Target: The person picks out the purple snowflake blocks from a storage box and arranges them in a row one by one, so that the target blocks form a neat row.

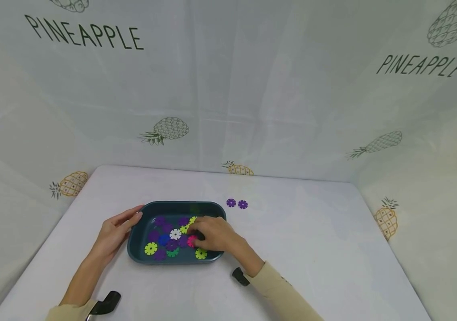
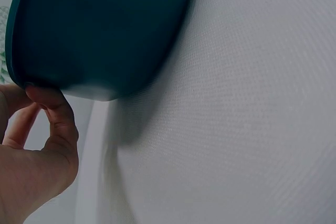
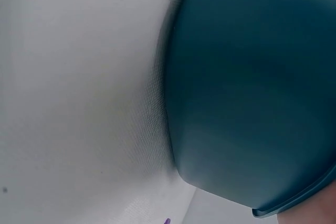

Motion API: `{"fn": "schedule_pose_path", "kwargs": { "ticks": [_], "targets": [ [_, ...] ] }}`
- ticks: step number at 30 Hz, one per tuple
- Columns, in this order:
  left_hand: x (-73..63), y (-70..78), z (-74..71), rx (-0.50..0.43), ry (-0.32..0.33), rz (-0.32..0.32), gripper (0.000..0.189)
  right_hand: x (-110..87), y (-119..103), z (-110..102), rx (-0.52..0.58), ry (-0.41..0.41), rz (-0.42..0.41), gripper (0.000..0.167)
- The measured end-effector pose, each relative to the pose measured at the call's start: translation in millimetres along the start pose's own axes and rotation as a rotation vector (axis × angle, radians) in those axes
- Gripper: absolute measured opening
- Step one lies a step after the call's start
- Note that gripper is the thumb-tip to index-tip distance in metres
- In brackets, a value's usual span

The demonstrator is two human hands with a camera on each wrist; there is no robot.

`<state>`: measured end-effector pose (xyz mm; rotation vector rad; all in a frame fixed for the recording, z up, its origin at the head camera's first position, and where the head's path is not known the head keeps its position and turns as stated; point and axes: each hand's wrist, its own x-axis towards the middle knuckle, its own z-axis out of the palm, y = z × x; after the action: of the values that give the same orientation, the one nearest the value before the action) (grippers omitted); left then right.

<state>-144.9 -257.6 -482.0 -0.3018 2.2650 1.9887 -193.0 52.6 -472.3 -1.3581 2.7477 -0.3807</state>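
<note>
A dark teal tray (image 1: 137, 256) with rounded corners holds several notched plastic discs: purple, blue, yellow-green, green, pink and a white disc (image 1: 175, 234). At the tray's far left corner my left hand (image 1: 113, 232) grips the rim; in the left wrist view its bent finger and thumb (image 2: 55, 111) meet at that edge. My right hand (image 1: 214, 234) reaches over the right side into the tray. Its fingers bend down beside yellow-green discs (image 1: 184, 229), and its thumb lies against a pink disc (image 1: 191, 241), with a gap between thumb and fingers. The right wrist view shows mostly the tray's outer wall (image 3: 252, 87).
Two purple discs (image 1: 231, 203) lie side by side on the white table (image 1: 304, 249), beyond the tray's far right corner. A pineapple-print curtain (image 1: 268, 89) hangs behind and at the sides. Black wrist devices (image 1: 108, 303) sit by both sleeves.
</note>
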Motion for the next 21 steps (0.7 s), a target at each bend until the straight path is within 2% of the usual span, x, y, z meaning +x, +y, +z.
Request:
{"fn": "schedule_pose_path", "kwargs": {
  "ticks": [13, 21],
  "targets": [
    [1.1, -0.8, 0.9, 0.002, 0.004, -0.005, 0.063, -1.5, -0.5, -1.5, -0.023, -0.041, -0.001, 0.034],
    [1.8, 0.3, 0.2, 0.018, 0.008, -0.008, 0.064, -0.8, -0.6, -3.1, 0.053, -0.022, 0.033, 0.033]
  ]
}}
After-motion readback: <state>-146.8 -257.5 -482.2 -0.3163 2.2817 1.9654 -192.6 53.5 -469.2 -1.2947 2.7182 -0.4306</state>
